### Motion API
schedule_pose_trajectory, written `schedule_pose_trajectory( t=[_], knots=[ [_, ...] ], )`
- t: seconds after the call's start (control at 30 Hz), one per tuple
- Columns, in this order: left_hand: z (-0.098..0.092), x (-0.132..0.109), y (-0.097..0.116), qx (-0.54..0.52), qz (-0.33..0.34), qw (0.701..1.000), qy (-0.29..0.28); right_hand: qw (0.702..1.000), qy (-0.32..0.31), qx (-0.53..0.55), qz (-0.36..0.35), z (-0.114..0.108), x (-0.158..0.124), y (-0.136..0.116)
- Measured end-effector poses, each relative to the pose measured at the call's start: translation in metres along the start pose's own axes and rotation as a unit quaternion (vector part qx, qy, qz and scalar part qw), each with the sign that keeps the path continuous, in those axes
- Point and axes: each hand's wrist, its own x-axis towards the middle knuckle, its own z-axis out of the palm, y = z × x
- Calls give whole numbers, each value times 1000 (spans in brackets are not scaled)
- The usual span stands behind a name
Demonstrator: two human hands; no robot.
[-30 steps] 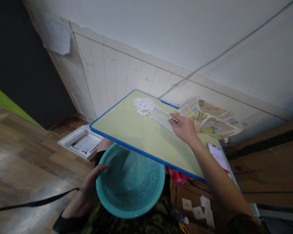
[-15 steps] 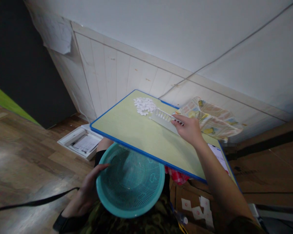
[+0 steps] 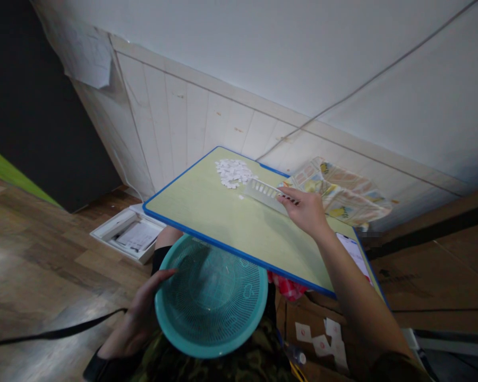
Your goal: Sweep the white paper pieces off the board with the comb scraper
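My right hand point(image 3: 305, 208) grips one end of a white slotted plastic tray point(image 3: 263, 194), tilted on edge over the pale green tabletop point(image 3: 223, 223). Its far end is beside a pile of small white pieces point(image 3: 233, 172). One loose white piece point(image 3: 241, 197) lies apart from the pile, just left of the tray. On my lap, under the table's blue front edge, rests a teal plastic colander point(image 3: 213, 347). My left hand point(image 3: 149, 294) holds its left rim, thumb over the edge and fingers hidden beneath. Inside, the colander shows only its mesh.
A patterned cloth point(image 3: 350, 204) lies at the table's back right, against the wall. A phone-like flat thing point(image 3: 352, 252) sits at the right edge. On the floor are an open white box point(image 3: 137, 236) to the left and several white cards point(image 3: 322, 345) at lower right.
The tray has shifted slightly, and one white piece now lies on the tabletop a little apart from it. My left hand keeps its hold on the colander. The whole view has moved slightly.
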Motion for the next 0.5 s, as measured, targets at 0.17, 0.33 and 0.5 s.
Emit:
schedule_pose_trajectory(
  t=[0.17,0.33,0.5],
  knots=[
    [2,-1,0,13,4,1000,-1,1000,-6,3,-15,4,0,3],
    [-3,3,-2,16,3,1000,-8,998,-12,-57,-9,3,3,9],
    [-3,4,-3,-19,-7,1000,-19,998,-4,-60,-2,2,2,11]
  ],
)
